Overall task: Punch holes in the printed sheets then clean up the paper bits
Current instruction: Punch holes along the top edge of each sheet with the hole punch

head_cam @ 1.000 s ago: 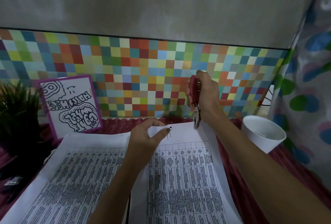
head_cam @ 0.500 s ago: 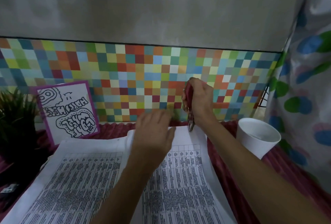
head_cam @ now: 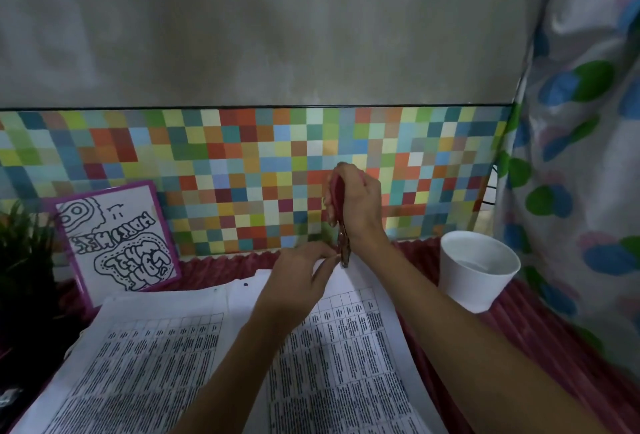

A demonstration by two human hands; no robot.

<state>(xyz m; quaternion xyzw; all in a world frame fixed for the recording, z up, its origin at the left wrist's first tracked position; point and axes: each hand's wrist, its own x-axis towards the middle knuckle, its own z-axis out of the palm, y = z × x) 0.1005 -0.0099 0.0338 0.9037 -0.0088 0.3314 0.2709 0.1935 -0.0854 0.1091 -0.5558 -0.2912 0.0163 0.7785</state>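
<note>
With the right hand (head_cam: 358, 203) wrapped round the red-handled punch (head_cam: 343, 250) held upright at the top edge of the printed sheet (head_cam: 346, 347) on the table (head_cam: 540, 329), the left hand (head_cam: 299, 276), which seems to pinch that margin, should hold it flat so one firm squeeze cuts clean.

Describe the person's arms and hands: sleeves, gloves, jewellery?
Left forearm and right forearm are bare, with no sleeves in view. Left hand and right hand wear no gloves; no rings, watch or bracelets show.
</note>
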